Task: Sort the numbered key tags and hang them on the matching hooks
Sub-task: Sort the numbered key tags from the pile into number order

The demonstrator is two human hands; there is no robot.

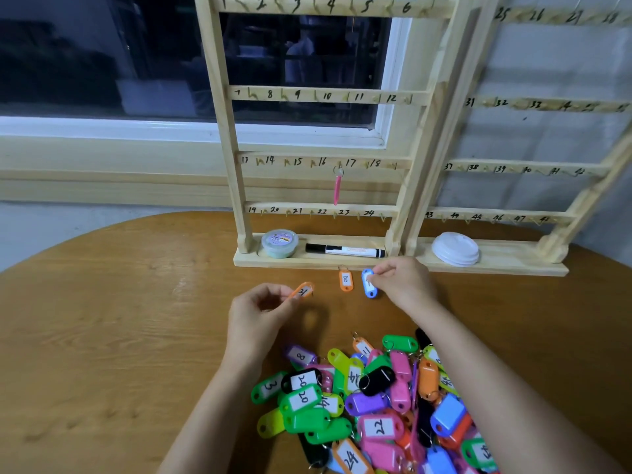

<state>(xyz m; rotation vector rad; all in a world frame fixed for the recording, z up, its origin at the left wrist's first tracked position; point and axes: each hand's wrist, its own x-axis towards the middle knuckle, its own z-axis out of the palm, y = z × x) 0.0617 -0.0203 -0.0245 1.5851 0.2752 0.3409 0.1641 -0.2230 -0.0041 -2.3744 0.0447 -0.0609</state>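
— Head camera, looking down. The left grip [263, 309] is narrow, thumb and forefinger pinching an orange 21 tag [302, 291] by one end. It's lifted clear of the counter [102, 319], with its shadow on the wood below.
— And the right grip [400, 282]?
— Narrow too, fingertips closed on the top end of a blue tag [369, 284]. The fingers half hide its number, and I can't tell whether it rests on the wood. Just left of it an orange 8 tag [346, 280] lies flat, ring end towards the rack.
— Materials?
— Glossy plastic tags, rounded oblongs with white paper labels, handwritten numbers and small metal rings. The pile of tags [376, 398] sits near the front edge between the forearms, a jumble of green, pink, purple, black, yellow, blue and orange.
— The rack?
— Pale bare wood. A wooden rack [236, 186] stands at the back of the counter, its rails inked 1 to 24 with small hooks. One pink tag [337, 189] hangs edge-on from the hook between 16 and 17. A second rack [513, 165] just to its right starts at 25.
— On the base?
— A round lidded tub [279, 242], a black-and-white marker [345, 250] lying flat, and a stack of white lids [455, 249].
— Surface and room?
— The counter is rounded, brown wood grain with a sheen. Behind it there's a dark window [102, 63] in a white frame, and a pale wall on the right.
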